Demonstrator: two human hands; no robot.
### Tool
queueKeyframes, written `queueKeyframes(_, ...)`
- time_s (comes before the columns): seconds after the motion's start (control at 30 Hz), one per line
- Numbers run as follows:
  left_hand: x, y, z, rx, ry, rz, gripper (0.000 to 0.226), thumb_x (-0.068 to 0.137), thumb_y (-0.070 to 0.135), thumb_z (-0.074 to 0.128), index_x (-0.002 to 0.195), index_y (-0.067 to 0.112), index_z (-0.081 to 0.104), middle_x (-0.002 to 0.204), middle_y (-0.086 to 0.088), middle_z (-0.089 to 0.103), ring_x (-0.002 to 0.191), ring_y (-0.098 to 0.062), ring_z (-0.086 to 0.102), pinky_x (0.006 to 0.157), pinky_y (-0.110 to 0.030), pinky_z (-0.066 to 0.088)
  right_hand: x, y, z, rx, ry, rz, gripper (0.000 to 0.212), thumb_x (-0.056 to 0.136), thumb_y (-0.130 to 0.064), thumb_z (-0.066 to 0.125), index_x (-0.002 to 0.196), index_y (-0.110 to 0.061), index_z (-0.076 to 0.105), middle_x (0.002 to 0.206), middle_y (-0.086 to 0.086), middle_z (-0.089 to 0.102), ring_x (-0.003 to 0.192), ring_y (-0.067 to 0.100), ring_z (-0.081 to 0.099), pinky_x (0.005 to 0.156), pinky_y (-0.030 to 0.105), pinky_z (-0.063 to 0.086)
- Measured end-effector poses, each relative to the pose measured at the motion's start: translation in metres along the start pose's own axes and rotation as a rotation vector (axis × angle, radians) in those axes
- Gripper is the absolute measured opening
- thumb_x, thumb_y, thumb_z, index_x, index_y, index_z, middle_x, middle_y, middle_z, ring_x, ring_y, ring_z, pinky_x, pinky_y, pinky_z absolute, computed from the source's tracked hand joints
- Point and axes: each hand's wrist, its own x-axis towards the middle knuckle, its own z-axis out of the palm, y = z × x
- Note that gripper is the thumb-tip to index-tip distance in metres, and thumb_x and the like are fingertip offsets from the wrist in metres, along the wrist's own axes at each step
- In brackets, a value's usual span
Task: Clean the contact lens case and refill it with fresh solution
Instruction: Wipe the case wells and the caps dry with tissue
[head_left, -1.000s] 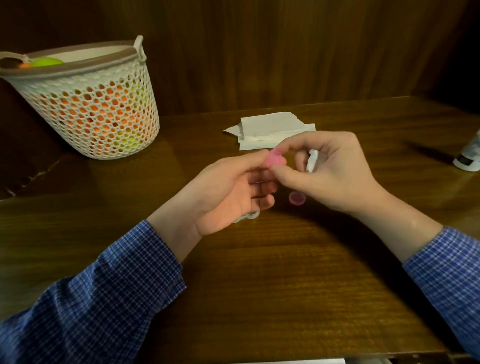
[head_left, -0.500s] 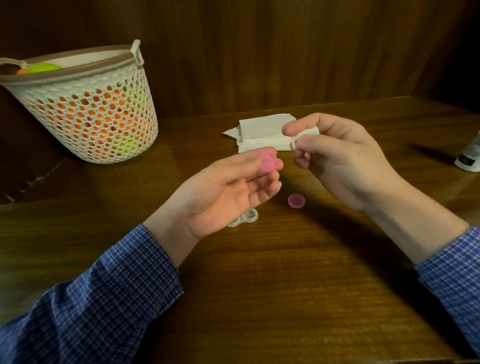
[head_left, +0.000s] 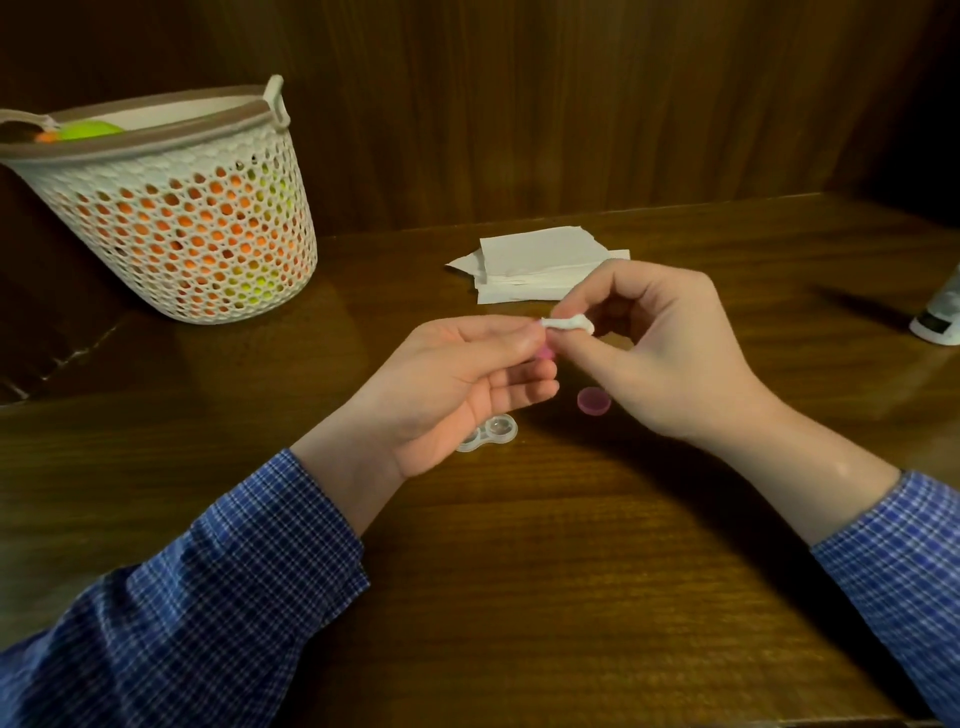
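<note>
The clear plastic contact lens case (head_left: 491, 434) lies capless on the dark wooden tabletop (head_left: 519, 571), half under the left hand (head_left: 457, 384) pinching a pink round cap (head_left: 545, 354); the right hand (head_left: 660, 353) pinches a white tissue wad (head_left: 569, 324) against it.

Head-worn camera looks forward and down, close over the table (head_left: 519, 597).

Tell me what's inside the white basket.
Through the holes of the basket show orange and yellow-green shapes, and a green and an orange piece peek over its rim. What they are cannot be told; the wall covers most of them.
</note>
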Motion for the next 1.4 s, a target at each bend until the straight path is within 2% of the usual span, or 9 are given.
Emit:
queueKeyframes(0.1,-0.002,0.002,-0.001,0.009,-0.031,-0.048,0.031,0.085,0.017,0.067,0.111,0.001,0.075,0.087,-0.007,0.073,0.078,-0.012,0.070,0.069,-0.023,0.060,-0.003,-0.004,0.003,-0.117,0.047,-0.194,0.007,0.086,-0.010,0.081,0.091,-0.013,0.077,0.087,-0.007,0.072,0.080,0.012,0.069,0.066,0.024,0.060)
queueKeyframes(0.3,-0.007,0.010,-0.003,-0.156,-0.159,-0.238,0.028,0.082,0.026,0.074,0.100,0.005,0.075,0.087,-0.007,0.068,0.071,-0.010,0.066,0.065,-0.022,0.058,-0.007,-0.007,0.002,-0.157,0.063,-0.423,0.009,0.084,-0.002,0.082,0.092,-0.002,0.079,0.088,0.009,0.075,0.084,0.015,0.072,0.074,0.022,0.057)
queueKeyframes(0.43,-0.008,0.008,0.001,0.065,-0.038,-0.049,0.026,0.082,0.021,0.073,0.102,0.006,0.080,0.088,-0.008,0.075,0.078,-0.013,0.073,0.068,-0.023,0.060,-0.008,-0.012,0.005,-0.027,0.054,-0.033,0.008,0.084,-0.015,0.083,0.090,-0.016,0.078,0.081,-0.011,0.072,0.076,0.015,0.070,0.060,0.025,0.060)
queueKeyframes(0.57,-0.012,-0.003,0.006,0.588,0.230,0.375,0.024,0.080,0.016,0.081,0.105,0.019,0.080,0.094,0.000,0.081,0.088,-0.016,0.079,0.078,-0.035,0.065,-0.002,-0.013,0.007,0.185,0.037,0.374,0.007,0.081,-0.019,0.086,0.082,-0.020,0.079,0.079,0.001,0.075,0.071,0.031,0.069,0.056,0.045,0.062)
queueKeyframes(0.83,-0.016,-0.007,0.008,1.163,0.170,0.882,0.022,0.088,0.008,0.080,0.110,0.005,0.079,0.106,-0.004,0.077,0.099,-0.011,0.073,0.083,-0.027,0.062,0.004,-0.011,0.002,0.845,-0.368,1.012,0.020,0.067,-0.012,0.079,0.086,-0.006,0.079,0.069,0.002,0.066,0.056,0.005,0.056,0.046,0.013,0.045)
queueKeyframes(1.1,-0.015,-0.005,0.007,1.208,0.178,1.071,0.020,0.085,0.003,0.082,0.105,0.000,0.079,0.107,-0.009,0.078,0.103,-0.015,0.073,0.090,-0.026,0.060,0.008,-0.011,-0.004,0.810,-0.375,0.880,0.010,0.070,-0.013,0.078,0.080,-0.010,0.077,0.065,0.002,0.067,0.055,0.006,0.058,0.050,0.016,0.045)
queueKeyframes(1.2,-0.015,-0.009,0.012,1.143,0.240,0.950,0.030,0.086,0.007,0.082,0.115,0.003,0.076,0.113,-0.007,0.076,0.106,-0.014,0.072,0.089,-0.029,0.061,0.006,-0.011,-0.003,0.582,-0.221,0.648,0.006,0.078,-0.010,0.081,0.075,-0.011,0.076,0.067,0.008,0.068,0.059,0.018,0.060,0.057,0.031,0.049)
queueKeyframes(1.27,-0.014,-0.010,0.015,0.888,0.291,0.693,0.039,0.085,0.009,0.081,0.123,0.007,0.071,0.111,-0.004,0.076,0.101,-0.014,0.074,0.086,-0.030,0.063,0.003,-0.010,-0.002,0.252,-0.037,0.370,0.010,0.081,-0.013,0.084,0.078,-0.013,0.075,0.077,0.009,0.074,0.068,0.028,0.068,0.056,0.037,0.058)
queueKeyframes(1.4,-0.008,0.001,0.015,0.244,0.147,0.076,0.043,0.080,0.030,0.071,0.116,0.006,0.074,0.100,-0.011,0.078,0.087,-0.019,0.075,0.074,-0.028,0.062,-0.003,-0.007,-0.004,-0.052,0.056,0.005,0.011,0.085,-0.019,0.082,0.087,-0.020,0.071,0.082,-0.010,0.072,0.065,0.009,0.070,0.048,0.026,0.057)
